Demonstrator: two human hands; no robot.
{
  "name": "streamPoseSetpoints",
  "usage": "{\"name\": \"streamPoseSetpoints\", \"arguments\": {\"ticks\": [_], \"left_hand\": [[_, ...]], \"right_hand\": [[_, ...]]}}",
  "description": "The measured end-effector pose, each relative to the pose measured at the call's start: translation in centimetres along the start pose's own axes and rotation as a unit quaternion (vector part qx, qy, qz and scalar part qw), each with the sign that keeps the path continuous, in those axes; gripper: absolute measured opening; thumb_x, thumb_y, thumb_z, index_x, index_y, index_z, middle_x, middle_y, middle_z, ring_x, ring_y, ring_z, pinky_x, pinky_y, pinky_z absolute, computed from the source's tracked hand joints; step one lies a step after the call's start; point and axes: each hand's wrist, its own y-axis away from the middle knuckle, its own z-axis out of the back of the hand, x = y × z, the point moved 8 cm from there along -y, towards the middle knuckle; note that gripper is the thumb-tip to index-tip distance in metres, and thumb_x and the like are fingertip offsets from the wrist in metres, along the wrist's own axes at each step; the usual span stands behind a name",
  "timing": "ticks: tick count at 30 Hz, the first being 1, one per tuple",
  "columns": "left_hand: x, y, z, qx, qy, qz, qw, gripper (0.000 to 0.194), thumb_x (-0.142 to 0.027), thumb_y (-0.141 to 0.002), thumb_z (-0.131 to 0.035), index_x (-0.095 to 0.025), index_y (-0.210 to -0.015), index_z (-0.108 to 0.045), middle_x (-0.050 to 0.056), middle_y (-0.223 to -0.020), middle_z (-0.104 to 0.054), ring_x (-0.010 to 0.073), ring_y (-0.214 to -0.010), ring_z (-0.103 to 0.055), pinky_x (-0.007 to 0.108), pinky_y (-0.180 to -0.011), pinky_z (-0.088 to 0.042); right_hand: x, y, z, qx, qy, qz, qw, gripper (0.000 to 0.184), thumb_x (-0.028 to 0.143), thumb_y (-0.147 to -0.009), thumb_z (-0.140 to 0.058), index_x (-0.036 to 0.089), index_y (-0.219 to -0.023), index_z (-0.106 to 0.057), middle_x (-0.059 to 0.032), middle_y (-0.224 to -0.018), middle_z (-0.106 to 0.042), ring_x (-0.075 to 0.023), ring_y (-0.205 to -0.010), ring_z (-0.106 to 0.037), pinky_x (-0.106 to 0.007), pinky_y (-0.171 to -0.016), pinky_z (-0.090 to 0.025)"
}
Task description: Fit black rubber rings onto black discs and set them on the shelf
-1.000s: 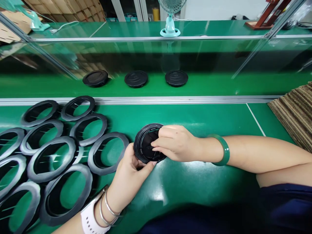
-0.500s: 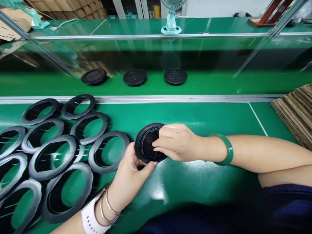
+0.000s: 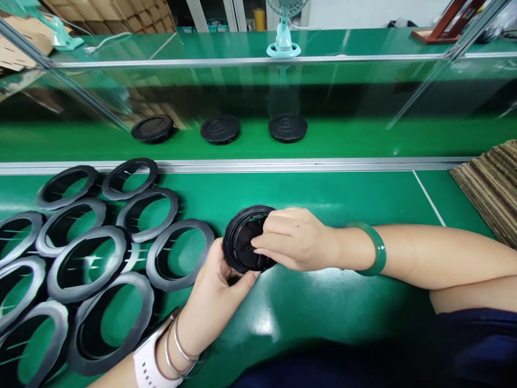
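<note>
My left hand [image 3: 220, 283] grips the rim of a black round plastic part [image 3: 238, 253] with a stepped edge and a recessed inside, tilted up above the green table. My right hand [image 3: 293, 240] reaches over it from the right, fingers closed together against its recessed inside. Whatever the right fingertips pinch, if anything, is hidden behind the fingers. Left of my left hand, several thick black rings with grey faces lie on the table, the nearest ring [image 3: 154, 267] close to my wrist and fingers.
Three black round covers [image 3: 220, 130] lie in a row on the green strip behind a metal rail [image 3: 258, 165]. A small fan [image 3: 283, 46] stands on the shelf beyond the clear panel. Striped brown mats [image 3: 490, 186] are at the right.
The three covers behind the rail have shifted slightly left. Both hands stay at the black round part, with my right fingers still inside it and only a tiny movement.
</note>
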Motion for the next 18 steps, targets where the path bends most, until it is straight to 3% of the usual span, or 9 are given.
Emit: {"name": "streamPoseSetpoints", "arguments": {"ticks": [4, 7, 10, 12, 14, 16, 18], "left_hand": [[0.6, -0.4, 0.0, 0.011, 0.009, 0.028, 1.000, 0.056, -0.034, -0.080, -0.076, -0.022, -0.122, -0.040, 0.004, -0.103, -0.067, 0.0205, -0.084, -0.068, 0.029, -0.069, -0.056], [0.4, -0.6, 0.3, -0.002, 0.013, 0.006, 1.000, 0.053, -0.032, -0.080, -0.076, -0.022, -0.119, -0.041, 0.002, -0.099, -0.066, 0.0191, -0.081, -0.066, 0.028, -0.069, -0.054], [-0.1, -0.2, -0.1, 0.000, 0.040, -0.022, 0.999, 0.045, -0.028, -0.078, -0.075, -0.020, -0.110, -0.044, 0.004, -0.097, -0.068, 0.0203, -0.087, -0.067, 0.029, -0.073, -0.053], [0.0, -0.2, -0.8, 0.018, 0.066, -0.019, 0.997, 0.041, -0.023, -0.076, -0.074, -0.019, -0.103, -0.043, 0.008, -0.100, -0.071, 0.0217, -0.091, -0.068, 0.030, -0.077, -0.053], [0.0, -0.4, -1.1, 0.030, 0.104, -0.020, 0.994, 0.044, -0.017, -0.073, -0.075, -0.018, -0.103, -0.042, 0.011, -0.102, -0.073, 0.0228, -0.091, -0.070, 0.031, -0.079, -0.053], [0.2, -0.7, -1.1, 0.033, 0.122, -0.017, 0.992, 0.048, -0.014, -0.069, -0.076, -0.018, -0.103, -0.042, 0.012, -0.103, -0.074, 0.0234, -0.089, -0.071, 0.031, -0.076, -0.053], [0.5, -0.6, -1.1, 0.037, 0.117, -0.008, 0.992, 0.050, -0.015, -0.068, -0.078, -0.017, -0.103, -0.042, 0.012, -0.103, -0.075, 0.0233, -0.087, -0.072, 0.028, -0.072, -0.052]], "right_hand": [[0.1, 0.2, 0.2, -0.031, -0.004, 0.024, 0.999, 0.024, 0.012, -0.100, -0.045, 0.011, -0.090, -0.067, -0.0046, -0.074, -0.056, -0.0183, -0.068, -0.046, -0.031, -0.060, -0.039], [0.9, -0.3, 0.7, -0.040, -0.021, 0.051, 0.998, 0.023, 0.012, -0.099, -0.046, 0.009, -0.092, -0.067, -0.0065, -0.075, -0.059, -0.0192, -0.068, -0.049, -0.032, -0.059, -0.041], [0.7, -1.2, 3.3, -0.069, -0.054, 0.022, 0.996, 0.015, 0.014, -0.099, -0.052, 0.009, -0.104, -0.065, -0.0078, -0.080, -0.063, -0.0194, -0.072, -0.056, -0.032, -0.063, -0.045], [-1.2, -1.2, 6.0, -0.105, -0.041, -0.051, 0.992, 0.013, 0.011, -0.096, -0.059, 0.012, -0.108, -0.065, -0.0061, -0.084, -0.064, -0.0173, -0.076, -0.059, -0.030, -0.070, -0.049], [-4.4, -0.3, 7.9, -0.122, 0.042, -0.130, 0.983, 0.007, 0.020, -0.097, -0.064, 0.017, -0.102, -0.068, -0.0053, -0.088, -0.064, -0.0175, -0.079, -0.060, -0.030, -0.072, -0.050], [-8.4, 1.0, 7.6, -0.083, 0.092, -0.199, 0.972, 0.021, 0.038, -0.099, -0.060, 0.020, -0.094, -0.070, -0.0059, -0.090, -0.064, -0.0198, -0.077, -0.062, -0.031, -0.066, -0.050], [-12.4, 2.9, 5.3, -0.019, 0.069, -0.258, 0.964, 0.036, 0.052, -0.098, -0.054, 0.021, -0.088, -0.071, -0.0059, -0.088, -0.064, -0.0204, -0.071, -0.062, -0.031, -0.059, -0.050]]}}
